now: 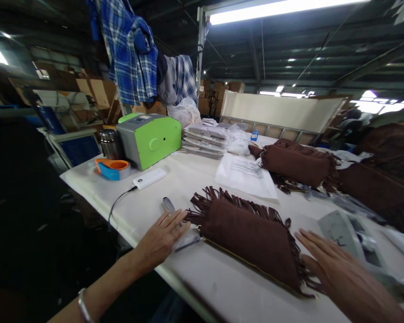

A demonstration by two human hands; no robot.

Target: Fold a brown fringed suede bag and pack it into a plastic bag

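The brown bag lies on the tabletop between the two hands, its fringe along the far edge and its gold-coloured trim along the near edge. The left hand is positioned palm down at the bag's left end, fingers extended and nearly together, with the grey handle projecting just beyond them. The right hand is at the right-end fringe, fingers straight and close together, thumb apart; blur makes firm contact there uncertain.
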